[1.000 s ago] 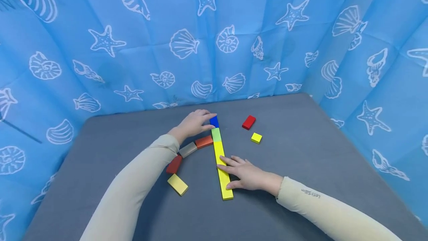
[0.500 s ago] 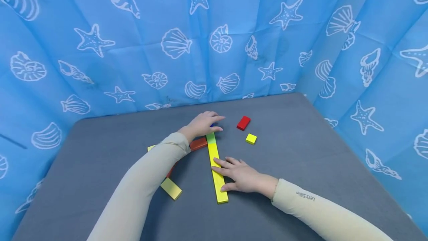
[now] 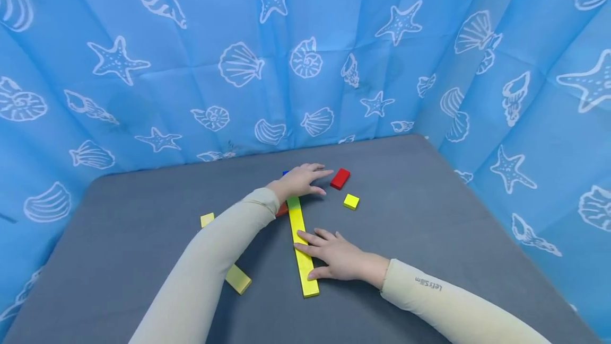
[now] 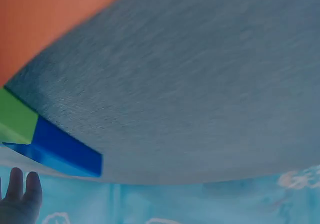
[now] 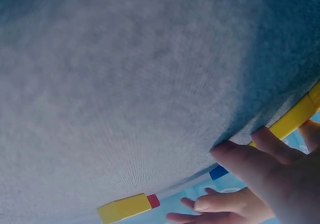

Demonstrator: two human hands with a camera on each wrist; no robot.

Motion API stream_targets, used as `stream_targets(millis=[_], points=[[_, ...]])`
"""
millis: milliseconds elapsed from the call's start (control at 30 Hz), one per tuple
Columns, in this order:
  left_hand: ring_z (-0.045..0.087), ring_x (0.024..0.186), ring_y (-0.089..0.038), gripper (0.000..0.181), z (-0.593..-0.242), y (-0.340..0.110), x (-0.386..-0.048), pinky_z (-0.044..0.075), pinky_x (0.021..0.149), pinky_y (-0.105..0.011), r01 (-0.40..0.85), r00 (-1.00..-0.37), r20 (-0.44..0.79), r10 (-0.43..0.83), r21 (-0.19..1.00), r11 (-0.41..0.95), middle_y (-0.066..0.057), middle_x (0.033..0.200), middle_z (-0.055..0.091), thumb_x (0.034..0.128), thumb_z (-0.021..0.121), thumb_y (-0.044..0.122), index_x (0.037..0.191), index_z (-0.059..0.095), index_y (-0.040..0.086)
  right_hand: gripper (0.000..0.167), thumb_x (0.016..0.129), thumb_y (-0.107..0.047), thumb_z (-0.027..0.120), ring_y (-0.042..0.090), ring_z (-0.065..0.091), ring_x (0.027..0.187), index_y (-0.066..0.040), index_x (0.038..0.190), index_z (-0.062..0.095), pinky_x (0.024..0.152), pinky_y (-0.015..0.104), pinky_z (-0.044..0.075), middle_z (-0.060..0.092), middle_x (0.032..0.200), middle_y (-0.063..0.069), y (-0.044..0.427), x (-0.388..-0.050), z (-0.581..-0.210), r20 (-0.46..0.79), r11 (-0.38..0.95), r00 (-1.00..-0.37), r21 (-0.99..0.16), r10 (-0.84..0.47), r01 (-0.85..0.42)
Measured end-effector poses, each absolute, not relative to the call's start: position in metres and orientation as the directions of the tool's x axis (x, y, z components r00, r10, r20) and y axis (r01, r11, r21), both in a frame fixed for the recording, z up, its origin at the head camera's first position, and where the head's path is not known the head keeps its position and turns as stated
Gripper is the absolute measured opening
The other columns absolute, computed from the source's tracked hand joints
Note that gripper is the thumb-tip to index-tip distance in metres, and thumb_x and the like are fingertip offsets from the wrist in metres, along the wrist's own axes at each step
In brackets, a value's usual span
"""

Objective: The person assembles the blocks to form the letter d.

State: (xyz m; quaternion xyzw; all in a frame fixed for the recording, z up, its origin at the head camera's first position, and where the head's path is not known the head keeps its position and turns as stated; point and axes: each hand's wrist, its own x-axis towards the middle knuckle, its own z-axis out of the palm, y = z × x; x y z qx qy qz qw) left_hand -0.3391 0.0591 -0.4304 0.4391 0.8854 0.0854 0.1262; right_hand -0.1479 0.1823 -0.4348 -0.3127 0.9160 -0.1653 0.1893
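Note:
A straight row of blocks runs away from me, with yellow blocks [image 3: 297,219] in front, a green block [image 3: 293,203] behind them and a blue block [image 3: 285,173] at the far end. Over that far end my left hand [image 3: 302,179] reaches rightward, fingers apart and holding nothing. Its fingertips are near a red block [image 3: 340,178], not touching it. My right hand [image 3: 336,257] rests its spread fingers on the yellow part of the row. The left wrist view shows the blue block [image 4: 67,146] and green block [image 4: 15,116] beside a blurred part of the left hand.
A small yellow block [image 3: 351,201] lies right of the row. An orange-red block [image 3: 282,210] touches the row's left side, partly hidden. Pale yellow blocks [image 3: 238,279] show beside the left sleeve [image 3: 217,259], which covers other blocks. A blue shell-print curtain [image 3: 200,79] hangs behind the table.
My left hand has left the blue block and moved right toward the red block. The right hand stays on the row. The whole view has shifted slightly, so things appear further left.

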Motion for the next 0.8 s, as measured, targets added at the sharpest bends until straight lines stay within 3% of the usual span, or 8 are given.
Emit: stream_targets(millis=[200, 400, 533, 667, 733, 800], points=[[0.019, 0.145, -0.031, 0.062, -0.437, 0.067, -0.337, 0.017, 0.114, -0.051, 0.795, -0.516, -0.195, 0.834, 0.252, 0.551, -0.003, 0.161, 0.018, 0.0959, 0.055, 0.046, 0.152, 0.033, 0.031, 0.066, 0.093, -0.044, 0.061, 0.034, 0.025, 0.142, -0.021, 0.151, 0.038, 0.102, 0.066, 0.029, 0.021, 0.160, -0.003, 0.174, -0.143, -0.439, -0.258, 0.746, -0.722, -0.429, -0.642, -0.510], [0.019, 0.145, -0.031, 0.057, -0.441, 0.064, -0.336, 0.017, 0.114, -0.051, 0.808, -0.500, -0.237, 0.833, 0.219, 0.547, -0.002, 0.161, 0.019, 0.0973, 0.050, 0.048, 0.150, 0.037, 0.031, 0.066, 0.094, -0.045, 0.060, 0.033, 0.025, 0.142, -0.024, 0.152, 0.037, 0.102, 0.065, 0.030, 0.020, 0.160, -0.005, 0.171, -0.141, -0.442, -0.264, 0.736, -0.706, -0.430, -0.657, -0.524], [0.037, 0.137, -0.027, 0.051, -0.439, 0.060, -0.340, 0.025, 0.112, -0.048, 0.790, -0.543, -0.189, 0.818, 0.216, 0.574, -0.003, 0.151, 0.042, 0.0951, 0.057, 0.046, 0.142, 0.051, 0.027, 0.066, 0.094, -0.044, 0.061, 0.033, 0.024, 0.142, -0.024, 0.152, 0.036, 0.103, 0.065, 0.029, 0.020, 0.161, -0.004, 0.173, -0.144, -0.440, -0.267, 0.744, -0.712, -0.419, -0.649, -0.521], [0.059, 0.109, -0.020, 0.041, -0.432, 0.059, -0.344, 0.035, 0.106, -0.047, 0.777, -0.594, -0.119, 0.796, 0.171, 0.605, 0.000, 0.119, 0.068, 0.0890, 0.068, 0.043, 0.124, 0.069, 0.020, 0.067, 0.093, -0.044, 0.061, 0.033, 0.024, 0.142, -0.023, 0.152, 0.036, 0.103, 0.065, 0.028, 0.019, 0.161, -0.004, 0.178, -0.147, -0.437, -0.274, 0.759, -0.724, -0.404, -0.633, -0.510], [0.062, 0.099, -0.018, 0.040, -0.431, 0.063, -0.345, 0.038, 0.103, -0.046, 0.772, -0.616, -0.096, 0.782, 0.125, 0.623, 0.002, 0.108, 0.072, 0.0872, 0.069, 0.045, 0.117, 0.073, 0.019, 0.068, 0.093, -0.045, 0.061, 0.033, 0.024, 0.143, -0.023, 0.152, 0.036, 0.103, 0.065, 0.028, 0.019, 0.161, -0.004, 0.180, -0.148, -0.436, -0.278, 0.764, -0.729, -0.404, -0.626, -0.503], [0.062, 0.098, -0.018, 0.045, -0.432, 0.068, -0.345, 0.038, 0.102, -0.047, 0.762, -0.637, -0.082, 0.766, 0.080, 0.642, 0.002, 0.108, 0.071, 0.0863, 0.068, 0.050, 0.120, 0.072, 0.019, 0.067, 0.093, -0.045, 0.061, 0.033, 0.024, 0.142, -0.023, 0.152, 0.036, 0.103, 0.065, 0.029, 0.020, 0.161, -0.004, 0.182, -0.149, -0.436, -0.277, 0.766, -0.731, -0.405, -0.623, -0.499]])
